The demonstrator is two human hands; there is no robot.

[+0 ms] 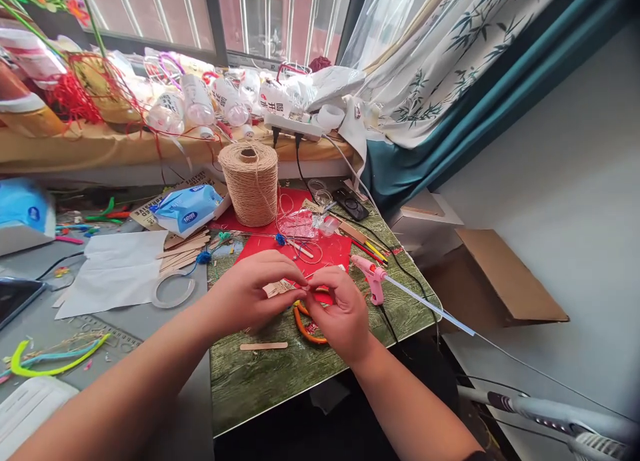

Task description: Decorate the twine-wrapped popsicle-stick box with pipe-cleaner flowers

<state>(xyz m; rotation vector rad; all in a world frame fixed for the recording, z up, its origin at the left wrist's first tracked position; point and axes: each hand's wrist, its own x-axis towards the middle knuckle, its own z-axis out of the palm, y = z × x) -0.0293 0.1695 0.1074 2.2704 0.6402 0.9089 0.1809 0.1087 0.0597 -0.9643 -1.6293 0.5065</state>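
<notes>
Over the green wood-patterned table my left hand (265, 284) and my right hand (341, 311) meet, each with thumb and forefinger pinched together. Whatever lies between the fingertips is too small to make out. Just below them an orange pipe-cleaner ring (303, 326) rests on the table, partly hidden by my right hand. A wooden craft stick (264, 346) lies nearer the front edge. Behind my hands is a red sheet (327, 251) with a blue pompom (280, 239) on it. To the right of my right hand sits a pink glue gun (371, 274) with a long glue stick in its back.
A big twine spool (253, 187) stands at the back. Left of it are a blue tissue pack (187, 207), stacked craft sticks (183, 253), a tape roll (173, 291) and white paper (113, 274). Black cables run along the right edge. An open cardboard box (500, 274) is beyond it.
</notes>
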